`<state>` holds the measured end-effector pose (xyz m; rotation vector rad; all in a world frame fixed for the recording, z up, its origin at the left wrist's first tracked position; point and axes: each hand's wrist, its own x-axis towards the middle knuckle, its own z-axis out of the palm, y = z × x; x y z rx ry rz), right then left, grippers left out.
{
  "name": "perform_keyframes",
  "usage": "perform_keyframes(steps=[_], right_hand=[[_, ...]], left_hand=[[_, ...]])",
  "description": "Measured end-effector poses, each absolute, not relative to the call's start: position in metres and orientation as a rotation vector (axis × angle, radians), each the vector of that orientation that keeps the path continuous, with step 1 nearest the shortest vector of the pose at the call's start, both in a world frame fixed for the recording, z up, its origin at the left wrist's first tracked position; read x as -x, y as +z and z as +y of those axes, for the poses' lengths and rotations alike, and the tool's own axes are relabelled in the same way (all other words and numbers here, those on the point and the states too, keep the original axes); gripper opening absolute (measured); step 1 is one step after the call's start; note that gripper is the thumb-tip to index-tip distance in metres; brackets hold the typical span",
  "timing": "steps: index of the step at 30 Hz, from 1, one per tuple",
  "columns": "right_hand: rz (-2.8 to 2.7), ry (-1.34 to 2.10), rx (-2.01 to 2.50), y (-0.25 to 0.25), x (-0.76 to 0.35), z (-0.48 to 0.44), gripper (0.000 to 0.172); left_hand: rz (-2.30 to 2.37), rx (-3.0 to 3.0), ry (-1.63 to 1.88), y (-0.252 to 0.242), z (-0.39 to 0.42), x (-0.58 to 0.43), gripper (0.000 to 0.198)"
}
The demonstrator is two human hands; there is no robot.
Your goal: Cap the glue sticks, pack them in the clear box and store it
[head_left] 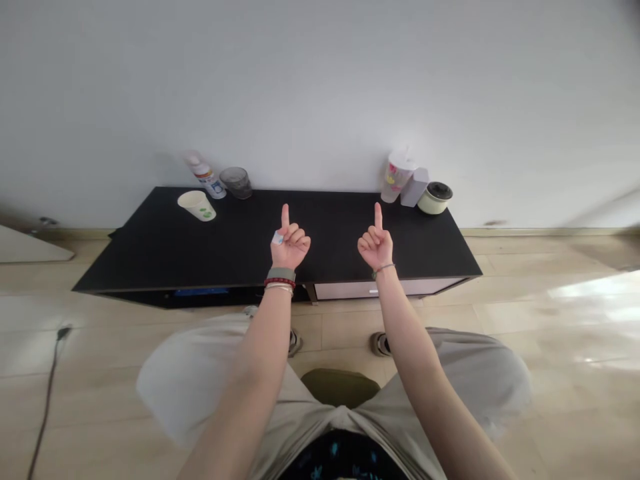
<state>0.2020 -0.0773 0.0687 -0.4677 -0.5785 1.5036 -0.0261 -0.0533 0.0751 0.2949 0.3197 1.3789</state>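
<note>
cropped shirt point(335, 457), left hand point(291, 247), right hand point(376, 247), pointing over cabinet point(330, 233), shelf contents point(201, 291) unclear

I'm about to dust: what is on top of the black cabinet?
On the cabinet are a paper cup, a bottle, a glass, a lidded cup, a box and a small pot. The left hand and right hand hide patches of the top from view.

A dark cord point(49, 393) is trailing across the pale floor point(107, 393) at left (its plug point(63, 332) is lying nearer the grey wall point(320, 87)), while light point(595, 290) is glaring at right.
</note>
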Motion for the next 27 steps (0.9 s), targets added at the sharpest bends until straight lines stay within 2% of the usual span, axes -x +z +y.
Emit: perform_keyframes(steps=[5, 11, 14, 17, 22, 24, 27], right_hand=[[-0.554, 1.501, 0.553, 0.069, -0.200, -0.076, 0.079], [-0.608, 1.460, 0.456, 0.071, -0.200, -0.073, 0.075], [-0.691, 1.427, 0.585, 0.068, -0.202, -0.075, 0.056], [-0.875, 1.599, 0.845, 0.053, -0.203, -0.089, 0.025], [-1.381, 2.216, 1.517, -0.002, -0.212, -0.145, 0.034], [-1.402, 2.205, 1.863, -0.023, -0.223, -0.169, 0.029], [-1.300, 1.988, 2.018, -0.041, -0.244, -0.188, 0.027]], left_hand=[[0.283, -0.311, 1.389, 0.078, -0.050, 0.027, 0.055], [0.274, -0.329, 1.388, 0.086, -0.046, 0.020, 0.054], [0.313, -0.356, 1.366, 0.084, -0.046, 0.017, 0.048], [0.452, -0.353, 1.207, 0.075, -0.050, 0.013, 0.036], [0.900, -0.447, 0.886, 0.043, -0.083, 0.002, 0.013], [0.946, -0.607, 0.860, 0.040, -0.105, -0.002, 0.013], [0.873, -0.990, 0.822, 0.068, -0.148, -0.004, 0.018]])
